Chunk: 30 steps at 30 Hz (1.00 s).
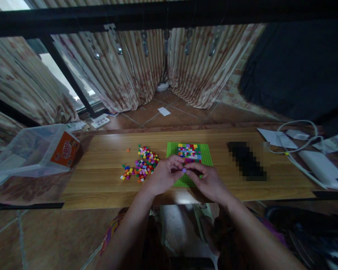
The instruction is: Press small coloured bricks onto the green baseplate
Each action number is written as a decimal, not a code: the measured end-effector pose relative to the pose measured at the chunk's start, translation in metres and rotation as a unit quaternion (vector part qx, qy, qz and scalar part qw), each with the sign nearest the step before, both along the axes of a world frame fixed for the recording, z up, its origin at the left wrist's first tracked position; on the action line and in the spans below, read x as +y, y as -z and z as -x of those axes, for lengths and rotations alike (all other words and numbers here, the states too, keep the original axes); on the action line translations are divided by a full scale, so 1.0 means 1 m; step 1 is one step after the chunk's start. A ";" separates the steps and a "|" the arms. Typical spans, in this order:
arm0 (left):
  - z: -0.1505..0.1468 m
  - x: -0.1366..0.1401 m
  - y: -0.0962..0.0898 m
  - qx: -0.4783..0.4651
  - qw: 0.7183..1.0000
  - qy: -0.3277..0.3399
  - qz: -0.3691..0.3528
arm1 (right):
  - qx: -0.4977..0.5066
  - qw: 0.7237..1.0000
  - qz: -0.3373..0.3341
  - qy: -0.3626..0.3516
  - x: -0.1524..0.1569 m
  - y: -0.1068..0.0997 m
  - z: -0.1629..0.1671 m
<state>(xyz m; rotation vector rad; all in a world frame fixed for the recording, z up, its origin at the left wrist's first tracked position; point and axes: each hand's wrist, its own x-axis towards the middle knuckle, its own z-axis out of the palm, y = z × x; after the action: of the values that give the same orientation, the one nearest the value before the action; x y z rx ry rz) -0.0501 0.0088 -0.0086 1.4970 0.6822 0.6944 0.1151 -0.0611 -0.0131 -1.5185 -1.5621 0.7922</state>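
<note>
A small purple toy brick (184,170) sits between the fingertips of both hands, just above the green studded baseplate (207,153). My left hand (165,174) comes in from the left, thumb and fingers closed at the brick. From the right, my right hand (209,180) pinches at the same brick. Behind the fingers, a block of many-coloured bricks (189,150) covers the upper middle of the baseplate; its near edge is partly hidden by the hands. Loose coloured bricks (142,168) lie in a spread-out pile left of my left hand.
The baseplate rests on a wooden table (98,168). A blurred black object (246,160) lies to the right. Beyond that are a white cable (317,129) and a white device (325,168). A clear plastic bin (30,146) with an orange label stands at the left.
</note>
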 end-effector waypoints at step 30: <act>-0.008 0.019 0.021 0.174 0.975 -0.126 -0.056 | -0.065 0.978 -0.033 0.196 0.009 0.011 -0.006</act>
<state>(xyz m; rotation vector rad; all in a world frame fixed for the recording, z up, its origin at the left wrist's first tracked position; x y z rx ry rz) -0.0423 0.0276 -0.0294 1.6725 1.1296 0.6753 0.1207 -0.0524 -0.0239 -1.7835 -1.3032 0.4203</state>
